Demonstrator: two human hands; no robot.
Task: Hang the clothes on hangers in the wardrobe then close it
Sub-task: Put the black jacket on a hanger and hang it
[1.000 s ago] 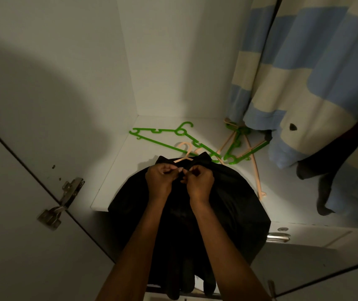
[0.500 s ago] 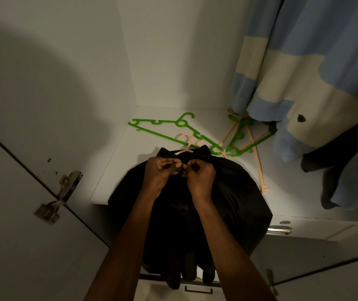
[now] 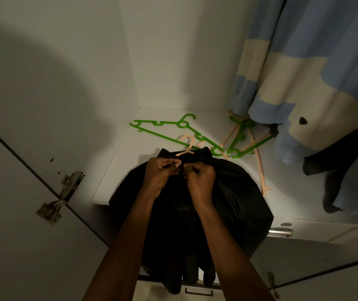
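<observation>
Hands meet at the collar of a black shirt (image 3: 228,192): the left hand (image 3: 162,172) and the right hand (image 3: 199,177) each have fingers curled, pinching the dark cloth close together. The shirt sits on a peach hanger (image 3: 187,146), only its hook showing, and drapes over the front edge of the wardrobe shelf (image 3: 117,170). Whether a button is between the fingers is too dark to tell. Green hangers (image 3: 162,127) lie behind on the shelf. A striped garment (image 3: 293,83) hangs at right. A hinge (image 3: 65,192) shows at left.
</observation>
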